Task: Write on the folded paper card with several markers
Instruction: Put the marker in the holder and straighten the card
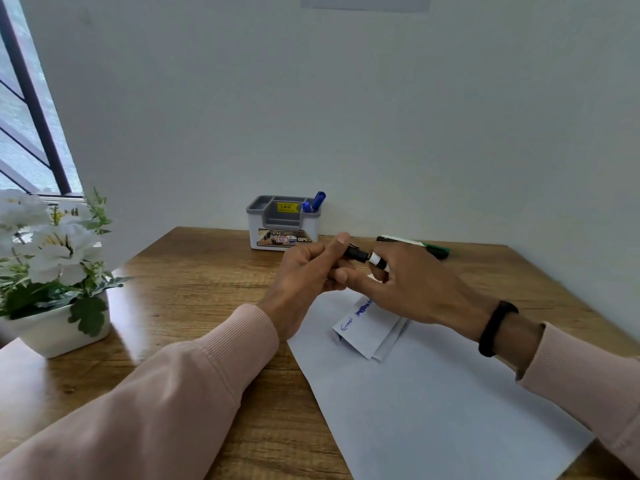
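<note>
A small folded white paper card (367, 329) lies on a large white sheet (433, 403), with blue and green writing on its top face. Above it both hands hold a black marker (363, 255). My left hand (308, 275) pinches the black cap end. My right hand (412, 285) grips the white barrel. Whether the cap is on or coming apart from the barrel, I cannot tell. A green marker (433, 248) lies on the table behind my right hand. A blue marker (317, 201) stands in the holder.
A grey and white desk organizer (282, 225) stands against the wall at the back. A white pot of white flowers (55, 268) sits at the left on the wooden table (194, 282). A window is at far left.
</note>
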A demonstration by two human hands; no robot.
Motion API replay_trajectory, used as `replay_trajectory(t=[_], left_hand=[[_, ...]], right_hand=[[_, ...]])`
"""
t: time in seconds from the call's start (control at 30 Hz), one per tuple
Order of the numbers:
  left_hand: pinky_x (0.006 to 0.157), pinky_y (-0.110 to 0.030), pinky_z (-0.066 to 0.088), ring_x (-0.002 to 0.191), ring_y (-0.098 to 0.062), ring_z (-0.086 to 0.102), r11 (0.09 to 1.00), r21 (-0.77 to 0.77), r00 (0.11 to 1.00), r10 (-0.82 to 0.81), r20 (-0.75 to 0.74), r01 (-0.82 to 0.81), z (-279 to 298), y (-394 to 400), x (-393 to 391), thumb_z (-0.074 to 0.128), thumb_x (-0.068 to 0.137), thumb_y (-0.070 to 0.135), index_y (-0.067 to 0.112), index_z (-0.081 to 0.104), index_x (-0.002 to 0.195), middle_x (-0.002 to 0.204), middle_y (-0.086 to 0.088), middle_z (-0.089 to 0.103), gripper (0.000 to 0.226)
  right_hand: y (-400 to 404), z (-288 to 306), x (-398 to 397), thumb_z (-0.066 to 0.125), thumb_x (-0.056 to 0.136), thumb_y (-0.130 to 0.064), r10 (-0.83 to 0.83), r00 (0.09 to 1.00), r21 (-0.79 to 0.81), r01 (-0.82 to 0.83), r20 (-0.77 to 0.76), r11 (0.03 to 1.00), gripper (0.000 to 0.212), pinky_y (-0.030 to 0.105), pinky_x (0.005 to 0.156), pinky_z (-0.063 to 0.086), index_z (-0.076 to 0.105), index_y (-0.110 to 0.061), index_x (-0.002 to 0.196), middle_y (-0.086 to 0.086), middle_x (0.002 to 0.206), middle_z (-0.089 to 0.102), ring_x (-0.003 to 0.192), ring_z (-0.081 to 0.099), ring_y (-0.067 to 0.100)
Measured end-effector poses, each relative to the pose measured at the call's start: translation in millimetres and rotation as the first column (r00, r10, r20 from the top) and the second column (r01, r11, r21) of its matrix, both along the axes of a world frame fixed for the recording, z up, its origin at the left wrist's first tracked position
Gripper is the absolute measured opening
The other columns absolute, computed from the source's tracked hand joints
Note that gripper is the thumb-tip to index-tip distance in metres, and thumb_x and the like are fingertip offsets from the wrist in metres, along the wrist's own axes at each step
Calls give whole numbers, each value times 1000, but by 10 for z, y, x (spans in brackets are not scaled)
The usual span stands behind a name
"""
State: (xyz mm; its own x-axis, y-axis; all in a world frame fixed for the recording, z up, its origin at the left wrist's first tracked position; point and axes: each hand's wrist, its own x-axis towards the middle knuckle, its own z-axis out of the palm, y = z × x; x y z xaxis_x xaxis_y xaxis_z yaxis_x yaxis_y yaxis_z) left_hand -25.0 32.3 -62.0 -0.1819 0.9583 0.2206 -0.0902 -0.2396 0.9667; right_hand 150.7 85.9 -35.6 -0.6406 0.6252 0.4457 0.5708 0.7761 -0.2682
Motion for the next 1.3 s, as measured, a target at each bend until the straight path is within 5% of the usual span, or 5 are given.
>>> replay_trajectory(t=[0.13,0.57,0.77,0.97,1.3], left_hand=[[78,-35,62,74,-17,68,1000,11,999,13,48,-13,-17,32,-10,65,95,43,11,81,94,80,-11,70,36],[66,-25,60,67,-16,70,977,149,973,176,-151,-154,-34,54,-81,63,98,36,11,77,98,81,-11,77,29],[65,-24,59,66,-16,69,971,137,973,211,-96,-197,-36,62,-106,64,98,33,5,77,98,78,-9,76,31],[67,-23,58,66,-14,67,994,83,995,82,-50,-77,-10,14,-163,65,97,33,8,78,93,78,-9,74,28],[71,-28,59,67,-15,67,996,94,996,5,-91,3,-1,-26,-132,66,96,34,10,81,89,79,-11,74,29]], right_hand=[[-4,-1,-42,46,87,-84,46,999,1,-46,-1,999,26,42,58,49,49,-59,80,-3,65,52,58,52,16],[11,9,-12,38,91,-26,109,993,-138,-114,-42,984,21,36,61,39,46,-34,74,-8,63,50,58,45,12],[77,-57,8,58,102,-17,173,977,-9,-176,-122,984,40,20,83,51,67,-27,140,-13,106,77,89,66,6],[154,-134,106,71,103,-18,215,943,-88,-244,-255,966,40,15,99,55,65,-24,142,-17,131,74,119,69,-6],[178,-135,138,78,97,-13,146,863,-352,-344,-483,871,17,12,56,51,76,-16,113,-2,89,86,60,72,0]])
